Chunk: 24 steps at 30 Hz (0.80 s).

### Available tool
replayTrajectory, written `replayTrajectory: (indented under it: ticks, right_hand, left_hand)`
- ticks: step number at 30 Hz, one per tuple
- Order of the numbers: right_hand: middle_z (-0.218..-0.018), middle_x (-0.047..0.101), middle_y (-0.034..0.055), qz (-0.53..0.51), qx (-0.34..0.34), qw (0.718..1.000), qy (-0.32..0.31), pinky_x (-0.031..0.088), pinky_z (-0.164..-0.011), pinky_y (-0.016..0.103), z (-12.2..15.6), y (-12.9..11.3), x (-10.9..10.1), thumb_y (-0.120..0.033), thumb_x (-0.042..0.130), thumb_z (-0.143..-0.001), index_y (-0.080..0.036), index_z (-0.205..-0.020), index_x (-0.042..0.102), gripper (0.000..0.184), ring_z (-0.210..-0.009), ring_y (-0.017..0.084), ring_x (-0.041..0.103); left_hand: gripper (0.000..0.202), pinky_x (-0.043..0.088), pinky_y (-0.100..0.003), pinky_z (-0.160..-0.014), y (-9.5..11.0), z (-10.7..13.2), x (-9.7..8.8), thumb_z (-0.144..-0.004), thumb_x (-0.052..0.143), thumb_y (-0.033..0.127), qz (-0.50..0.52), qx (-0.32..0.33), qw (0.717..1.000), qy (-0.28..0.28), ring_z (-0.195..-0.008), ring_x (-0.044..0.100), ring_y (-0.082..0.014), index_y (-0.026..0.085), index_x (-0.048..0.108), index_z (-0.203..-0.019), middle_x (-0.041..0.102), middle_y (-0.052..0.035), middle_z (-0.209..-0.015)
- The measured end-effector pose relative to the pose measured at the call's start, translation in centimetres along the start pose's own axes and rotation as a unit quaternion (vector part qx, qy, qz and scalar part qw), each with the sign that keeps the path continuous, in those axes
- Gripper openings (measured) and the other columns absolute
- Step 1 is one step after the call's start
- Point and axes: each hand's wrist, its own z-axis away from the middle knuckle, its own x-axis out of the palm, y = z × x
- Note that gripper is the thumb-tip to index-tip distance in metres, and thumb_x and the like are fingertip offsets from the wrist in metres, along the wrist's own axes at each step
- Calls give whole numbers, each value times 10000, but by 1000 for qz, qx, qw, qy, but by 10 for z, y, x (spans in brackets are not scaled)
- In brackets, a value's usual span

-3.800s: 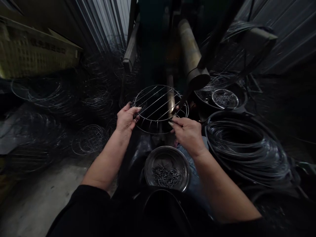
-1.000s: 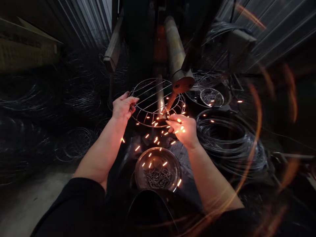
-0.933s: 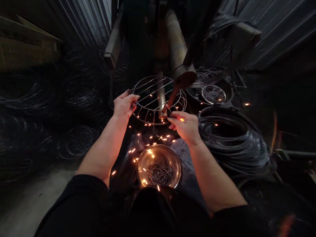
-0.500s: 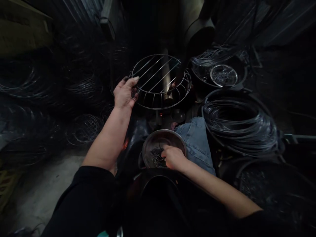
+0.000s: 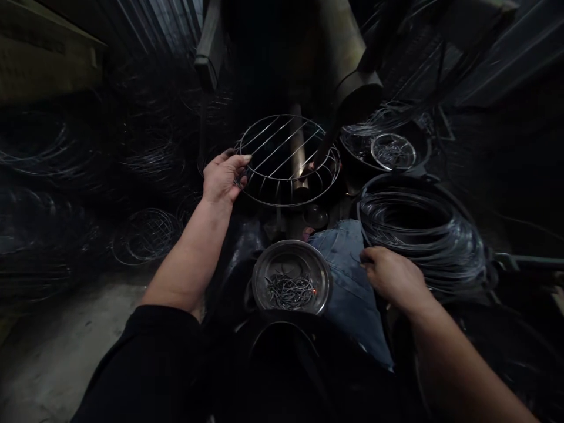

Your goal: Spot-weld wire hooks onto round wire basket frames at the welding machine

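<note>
My left hand (image 5: pixel 224 176) is closed on the left side of a round wire rack (image 5: pixel 288 158), pinching its rim between thumb and fingers. The rack has straight parallel bars on top and a second ring below, joined by short curved wires. A metal bowl (image 5: pixel 324 258) below it holds a tangle of short wire pieces (image 5: pixel 291 289). My right hand (image 5: pixel 394 279) is to the right of the bowl, over the denim-covered leg (image 5: pixel 341 258), its fingers pinched. A thin dark sliver at the fingertips looks like a short wire piece.
A metal rod (image 5: pixel 298 147) ends beneath the rack's bars, and a thick cylinder (image 5: pixel 352 64) hangs above it. At right, a tub holds a large coil of wire (image 5: pixel 423 235); behind it is another tub with a round dish (image 5: pixel 393 151). Wire racks (image 5: pixel 147 235) lie at left.
My right hand has come out of the bowl and moved right, leaving the wire pieces in view. My left hand keeps its hold on the rack. The camera view has shifted slightly.
</note>
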Motion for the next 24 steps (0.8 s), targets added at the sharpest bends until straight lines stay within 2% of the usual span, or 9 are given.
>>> replayTrajectory:
  ticks: [2,7,11,17,21,24]
  right_hand:
    - [-1005,680,76,35,-1,999,-25,426,-685,284,0,4,8,-151,485,-838,-183,-947,687,232,-929,227,634]
    - [-928,682,104,87,-17,996,-24,420,-663,293,-9,-2,17,-114,455,-831,-154,-890,668,225,-916,244,645]
    - [-949,701,95,78,-4,995,-56,403,-597,284,-14,-3,13,-101,446,-814,-189,-1005,659,299,-893,249,669]
    - [-905,715,92,85,-13,993,-79,442,-640,288,-11,5,4,-79,457,-782,-199,-923,689,297,-906,255,676]
    - [-854,710,154,123,-12,990,-60,464,-625,312,-11,4,8,-50,402,-835,-143,-867,714,327,-869,292,686]
    - [-823,698,170,140,-45,989,-28,455,-614,307,-11,3,14,-38,426,-829,-104,-805,711,294,-844,297,685]
  left_hand:
    - [401,393,-245,-469,0,0,2,-522,747,58,0,-1,1000,12,-523,538,-123,184,569,-858,570,20,-648]
    - [395,397,-235,-458,2,0,5,-530,769,91,-14,1,999,30,-535,535,-122,194,559,-849,578,18,-669]
    - [379,379,-221,-443,3,2,5,-532,764,90,-27,4,999,28,-523,516,-112,194,559,-834,566,21,-647]
    - [380,356,-224,-433,3,2,7,-519,781,124,-26,2,999,29,-511,525,-113,190,561,-821,581,17,-672]
    - [449,380,-223,-456,2,0,7,-487,756,91,-10,1,1000,24,-545,558,-132,191,553,-874,585,17,-651]
    - [493,406,-229,-477,1,1,4,-465,762,101,-2,5,1000,14,-554,551,-129,192,551,-902,583,22,-646]
